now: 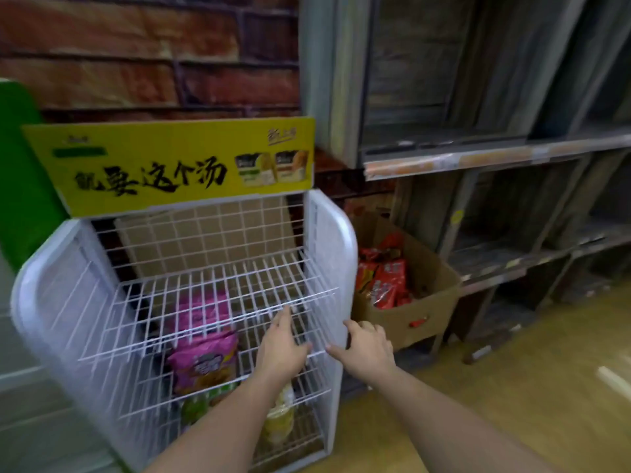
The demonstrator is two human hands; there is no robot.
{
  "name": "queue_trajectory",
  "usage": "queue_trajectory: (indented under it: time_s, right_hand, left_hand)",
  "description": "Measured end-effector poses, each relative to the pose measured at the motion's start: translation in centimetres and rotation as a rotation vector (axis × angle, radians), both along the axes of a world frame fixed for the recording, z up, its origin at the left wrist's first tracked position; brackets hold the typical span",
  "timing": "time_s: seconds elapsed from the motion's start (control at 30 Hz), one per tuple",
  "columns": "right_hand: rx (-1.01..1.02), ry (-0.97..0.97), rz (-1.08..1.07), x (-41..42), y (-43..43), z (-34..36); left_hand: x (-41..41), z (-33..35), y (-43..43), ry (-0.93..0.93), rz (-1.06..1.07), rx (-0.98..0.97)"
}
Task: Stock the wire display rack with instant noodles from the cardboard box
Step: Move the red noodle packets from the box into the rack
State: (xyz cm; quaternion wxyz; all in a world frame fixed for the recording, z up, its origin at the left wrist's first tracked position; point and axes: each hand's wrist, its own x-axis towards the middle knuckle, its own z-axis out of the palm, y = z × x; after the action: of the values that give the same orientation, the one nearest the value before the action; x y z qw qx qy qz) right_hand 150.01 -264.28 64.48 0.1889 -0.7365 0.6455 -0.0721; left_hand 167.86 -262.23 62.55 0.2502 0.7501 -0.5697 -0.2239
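A white wire display rack [211,302] with a yellow sign [170,165] stands in front of me. Its top wire shelf holds nothing. Pink noodle packs [205,356] lie on the shelf below, with green and yellow packs [278,418] lower down. My left hand [281,343] rests on the front right of the top shelf, fingers stretched forward. My right hand [367,348] hovers by the rack's right front corner, fingers loose, holding nothing. An open cardboard box [409,308] to the right of the rack contains red noodle packs [384,278].
A brick-pattern wall rises behind the rack. Dark metal store shelving [495,158] runs along the right, and the box sits under its lowest shelf. A green panel [20,172] stands at the left. The floor at the lower right is yellowish.
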Motion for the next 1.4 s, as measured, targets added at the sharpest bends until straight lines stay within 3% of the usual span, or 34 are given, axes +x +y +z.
queue_trajectory:
  time_s: [0.13,0.33,0.5,0.9,1.1,1.23,1.4]
  right_hand:
    - [-0.097,-0.005,-0.056,-9.0,-1.1,3.1]
    - [-0.105,-0.052,-0.101,-22.2,-4.3,4.5]
    - [-0.071,-0.121,-0.105,-27.3,-8.0,4.1]
    - [0.012,-0.152,-0.059,-24.3,-22.7,0.5]
    - [0.233,-0.232,-0.046,-20.9,-30.4,-2.0]
    - [0.42,-0.408,-0.148,-18.5,-33.9,-4.5]
    - [0.618,-0.435,-0.268,-15.7,-36.6,-9.5]
  left_hand:
    - [-8.3,3.3,-1.9,-0.05,-0.16,-0.078]
    - [-19.0,4.7,-5.1,-0.068,-0.152,-0.066]
    - [-22.9,4.0,-8.1,-0.129,-0.125,0.006]
    - [-22.2,0.2,-22.4,-0.106,-0.035,0.034]
    - [-20.4,-3.5,-28.5,0.031,0.031,0.211]
    - [-20.2,-5.9,-30.8,0.08,0.097,0.357]
    - [-19.9,-8.5,-32.8,0.261,0.168,0.482]
